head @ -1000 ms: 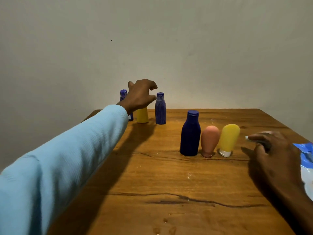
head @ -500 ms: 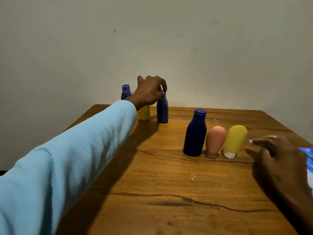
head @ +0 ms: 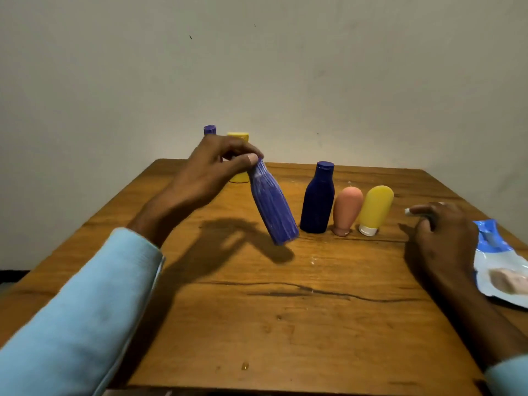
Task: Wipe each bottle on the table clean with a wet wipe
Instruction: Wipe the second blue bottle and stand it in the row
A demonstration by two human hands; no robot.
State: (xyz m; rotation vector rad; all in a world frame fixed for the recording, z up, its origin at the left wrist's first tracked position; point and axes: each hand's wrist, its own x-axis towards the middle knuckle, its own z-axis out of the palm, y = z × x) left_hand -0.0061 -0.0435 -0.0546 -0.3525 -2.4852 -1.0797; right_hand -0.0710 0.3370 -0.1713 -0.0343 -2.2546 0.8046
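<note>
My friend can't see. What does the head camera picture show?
A left hand lifts a tilted, ribbed purple bottle by its cap above a wooden table. Three bottles stand in a row beside it: dark blue, pink, yellow. The right hand rests near a wipes packet.

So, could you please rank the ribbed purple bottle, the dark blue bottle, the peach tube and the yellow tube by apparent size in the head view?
1. Ribbed purple bottle, lifted and nearer, so unsure
2. Dark blue bottle
3. Yellow tube and peach tube look alike
</note>
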